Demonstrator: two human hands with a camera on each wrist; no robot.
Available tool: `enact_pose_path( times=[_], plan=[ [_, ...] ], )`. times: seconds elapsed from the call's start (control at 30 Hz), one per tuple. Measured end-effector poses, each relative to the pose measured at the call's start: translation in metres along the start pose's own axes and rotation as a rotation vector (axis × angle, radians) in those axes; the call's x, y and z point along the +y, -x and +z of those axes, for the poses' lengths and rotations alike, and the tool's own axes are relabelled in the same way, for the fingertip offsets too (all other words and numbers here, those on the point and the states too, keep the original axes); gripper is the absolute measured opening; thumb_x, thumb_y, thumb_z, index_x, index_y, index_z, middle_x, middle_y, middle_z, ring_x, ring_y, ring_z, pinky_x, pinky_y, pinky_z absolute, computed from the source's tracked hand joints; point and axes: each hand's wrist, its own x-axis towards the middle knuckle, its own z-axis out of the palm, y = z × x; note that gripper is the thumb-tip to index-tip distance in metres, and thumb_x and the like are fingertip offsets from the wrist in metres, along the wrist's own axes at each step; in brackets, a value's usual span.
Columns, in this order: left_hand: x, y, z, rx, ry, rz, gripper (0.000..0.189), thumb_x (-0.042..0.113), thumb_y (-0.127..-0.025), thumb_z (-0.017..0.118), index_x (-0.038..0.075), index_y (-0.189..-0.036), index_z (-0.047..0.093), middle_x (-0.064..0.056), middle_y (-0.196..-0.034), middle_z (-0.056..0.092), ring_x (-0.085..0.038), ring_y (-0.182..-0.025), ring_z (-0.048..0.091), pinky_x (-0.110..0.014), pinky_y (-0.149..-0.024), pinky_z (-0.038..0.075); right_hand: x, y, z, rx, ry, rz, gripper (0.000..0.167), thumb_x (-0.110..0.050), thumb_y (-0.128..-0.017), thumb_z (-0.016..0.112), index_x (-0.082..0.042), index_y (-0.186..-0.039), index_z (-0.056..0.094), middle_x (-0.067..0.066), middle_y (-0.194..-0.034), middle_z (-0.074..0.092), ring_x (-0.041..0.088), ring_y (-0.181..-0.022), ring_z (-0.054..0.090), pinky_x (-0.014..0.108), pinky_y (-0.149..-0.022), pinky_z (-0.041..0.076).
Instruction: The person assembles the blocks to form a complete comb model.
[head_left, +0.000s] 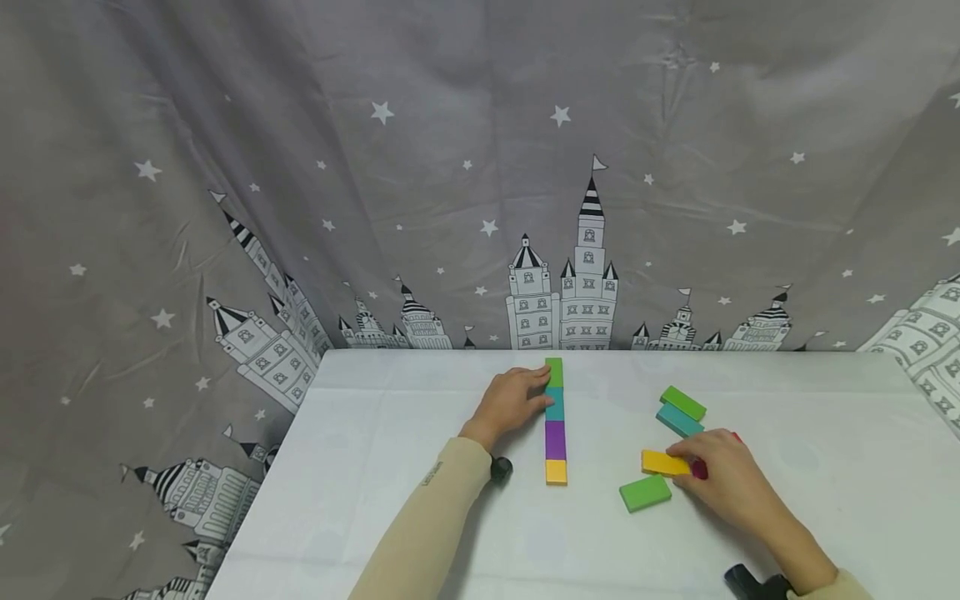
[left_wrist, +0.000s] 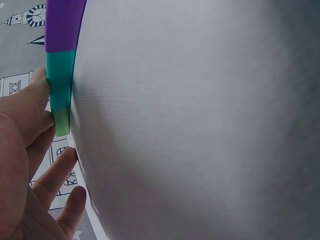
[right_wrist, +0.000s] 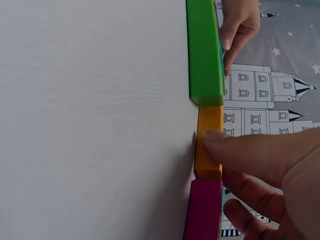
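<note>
A straight row of flat blocks runs toward the backdrop: yellow (head_left: pixel 556 472) nearest, then purple (head_left: pixel 555 440), teal (head_left: pixel 554 407) and green (head_left: pixel 554 372). My left hand (head_left: pixel 507 404) rests along the row's left side, fingertips against the teal and green blocks. On the right, my right hand (head_left: pixel 723 475) pinches a loose yellow block (right_wrist: pixel 209 157) between thumb and fingers, low over the table. A green block (head_left: pixel 645 493) lies just in front of it. Partly hidden under the right hand is a magenta block (right_wrist: pixel 204 207).
Behind the right hand lie another green block (head_left: pixel 683 402) and a teal block (head_left: pixel 679 420). A bit of a red block (head_left: pixel 737 437) shows past the knuckles. The white table (head_left: pixel 360 483) ends at a grey castle-print curtain (head_left: pixel 450 208).
</note>
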Motion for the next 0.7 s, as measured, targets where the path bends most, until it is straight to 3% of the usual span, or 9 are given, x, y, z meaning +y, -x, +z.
enact_pose_path(
  times=[0.27, 0.53, 0.7],
  plan=[
    [0.001, 0.0, -0.001, -0.01, 0.001, -0.009, 0.053, 0.04, -0.097, 0.066, 0.018, -0.144, 0.056, 0.011, -0.152, 0.048, -0.019, -0.138, 0.047, -0.044, -0.115, 0.037, -0.005, -0.013, 0.004, -0.006, 0.013, -0.04, 0.033, -0.005, -0.077, 0.085, -0.01, -0.109, 0.077, 0.009, -0.112, 0.071, 0.032, -0.106, 0.056, 0.052, -0.09, 0.048],
    [0.001, 0.001, -0.001, -0.001, 0.002, -0.005, 0.053, 0.039, -0.096, 0.067, 0.017, -0.143, 0.057, 0.011, -0.151, 0.049, -0.018, -0.136, 0.049, -0.043, -0.114, 0.038, -0.011, -0.024, 0.009, -0.009, -0.02, -0.057, 0.034, 0.0, -0.082, 0.08, -0.013, -0.113, 0.078, 0.013, -0.118, 0.068, 0.04, -0.115, 0.055, 0.062, -0.098, 0.044],
    [0.002, 0.001, -0.002, 0.0, 0.008, -0.003, 0.052, 0.039, -0.096, 0.067, 0.017, -0.143, 0.057, 0.011, -0.151, 0.049, -0.019, -0.136, 0.049, -0.043, -0.114, 0.039, -0.013, -0.027, 0.009, 0.011, -0.036, -0.031, 0.039, -0.002, -0.083, 0.079, -0.006, -0.121, 0.072, 0.018, -0.121, 0.067, 0.044, -0.118, 0.054, 0.064, -0.101, 0.041]
  ],
)
